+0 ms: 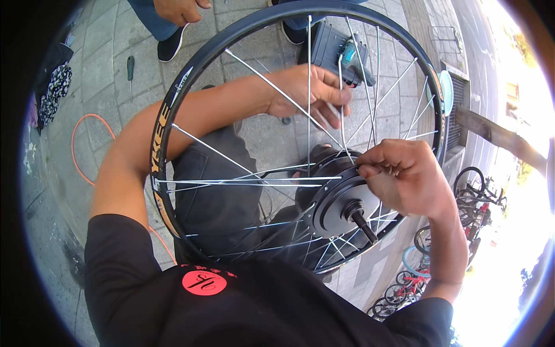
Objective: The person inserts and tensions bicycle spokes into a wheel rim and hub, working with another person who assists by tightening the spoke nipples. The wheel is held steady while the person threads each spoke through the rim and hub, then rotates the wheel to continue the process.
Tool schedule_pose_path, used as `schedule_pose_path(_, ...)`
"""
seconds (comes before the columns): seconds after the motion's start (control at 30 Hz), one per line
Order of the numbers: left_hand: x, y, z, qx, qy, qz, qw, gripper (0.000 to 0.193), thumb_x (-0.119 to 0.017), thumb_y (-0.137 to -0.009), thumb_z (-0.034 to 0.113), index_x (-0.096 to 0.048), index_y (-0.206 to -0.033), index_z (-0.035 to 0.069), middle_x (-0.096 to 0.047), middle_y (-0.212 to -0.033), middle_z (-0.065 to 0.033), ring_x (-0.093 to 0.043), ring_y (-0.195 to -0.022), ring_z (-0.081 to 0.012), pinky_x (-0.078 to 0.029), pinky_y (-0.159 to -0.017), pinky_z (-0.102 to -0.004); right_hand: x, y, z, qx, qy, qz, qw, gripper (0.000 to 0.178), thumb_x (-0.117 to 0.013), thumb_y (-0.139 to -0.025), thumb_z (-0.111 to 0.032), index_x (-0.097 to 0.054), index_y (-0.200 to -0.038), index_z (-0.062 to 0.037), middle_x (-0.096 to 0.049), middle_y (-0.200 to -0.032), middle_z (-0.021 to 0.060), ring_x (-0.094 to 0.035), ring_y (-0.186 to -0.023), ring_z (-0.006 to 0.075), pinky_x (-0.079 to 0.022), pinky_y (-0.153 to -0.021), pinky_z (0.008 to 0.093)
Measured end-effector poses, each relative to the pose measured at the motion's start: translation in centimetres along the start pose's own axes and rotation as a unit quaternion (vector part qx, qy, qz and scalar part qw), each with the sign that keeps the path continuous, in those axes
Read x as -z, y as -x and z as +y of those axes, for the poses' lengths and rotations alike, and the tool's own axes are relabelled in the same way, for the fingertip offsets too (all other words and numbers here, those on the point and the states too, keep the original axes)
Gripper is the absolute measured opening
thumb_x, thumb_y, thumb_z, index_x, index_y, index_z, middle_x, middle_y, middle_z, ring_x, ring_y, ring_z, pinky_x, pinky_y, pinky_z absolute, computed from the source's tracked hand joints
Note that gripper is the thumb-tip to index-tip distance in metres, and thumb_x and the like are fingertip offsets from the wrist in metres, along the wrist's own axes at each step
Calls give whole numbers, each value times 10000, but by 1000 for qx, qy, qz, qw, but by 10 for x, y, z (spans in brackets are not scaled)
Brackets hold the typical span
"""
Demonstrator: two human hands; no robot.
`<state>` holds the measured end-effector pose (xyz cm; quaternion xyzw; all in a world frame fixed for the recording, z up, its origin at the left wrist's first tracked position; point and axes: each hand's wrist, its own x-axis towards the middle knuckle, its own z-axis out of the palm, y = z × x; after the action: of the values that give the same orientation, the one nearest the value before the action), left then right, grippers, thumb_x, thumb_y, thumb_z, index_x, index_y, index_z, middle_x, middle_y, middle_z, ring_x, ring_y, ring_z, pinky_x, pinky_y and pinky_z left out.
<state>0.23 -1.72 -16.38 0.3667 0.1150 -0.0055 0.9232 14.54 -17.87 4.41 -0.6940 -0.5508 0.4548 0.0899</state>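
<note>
A black bicycle rim rests across my lap, partly laced with silver spokes. At its middle sits a black hub motor with a threaded axle. My left hand reaches through between the spokes, its thumb and fingers closed around a slightly bent spoke. The lower end of that spoke meets the hub's flange. There my right hand pinches with thumb and forefinger at the spoke's end; the fingertips hide the exact contact.
A teal power drill lies on a black case beyond the wheel. A screwdriver and an orange hose are on the paving at left. Another person's hand and shoes show at the top. Several bicycles stand at right.
</note>
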Motion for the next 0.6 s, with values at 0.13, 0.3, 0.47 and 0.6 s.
schedule_pose_path(0.13,-14,6,-10,195,14,4,981,244,-690,-1094,253,-666,-1188,29,-752,-911,-77,-818,-915,-233,-682,-672,-310,3,-1,6,-43,-61,-17,997,80,-751,-899,31,-795,-966,36,-724,-770,56,-648,-696,57,-507,-597,265)
schedule_pose_path(0.3,-5,12,7,-30,8,2,1000,290,-768,-1036,199,-572,-1194,56,-745,-960,-85,-811,-895,-249,-685,-671,-345,2,0,5,-28,-43,-11,999,64,-754,-924,20,-796,-969,33,-715,-762,43,-650,-687,51,-507,-594,253)
schedule_pose_path(0.47,-24,27,16,33,-32,4,999,445,-871,-947,170,-530,-1202,41,-730,-1012,-98,-800,-881,-224,-670,-661,-347,6,-3,10,-104,-126,-46,986,58,-752,-962,3,-786,-993,38,-713,-767,19,-651,-667,52,-507,-573,244)
schedule_pose_path(0.6,-31,29,17,104,-32,-5,994,402,-859,-960,195,-559,-1164,23,-734,-1029,-111,-798,-899,-230,-674,-685,-348,8,-3,8,-144,-151,-35,977,62,-753,-992,-18,-779,-1019,31,-711,-763,13,-653,-645,50,-520,-562,233)
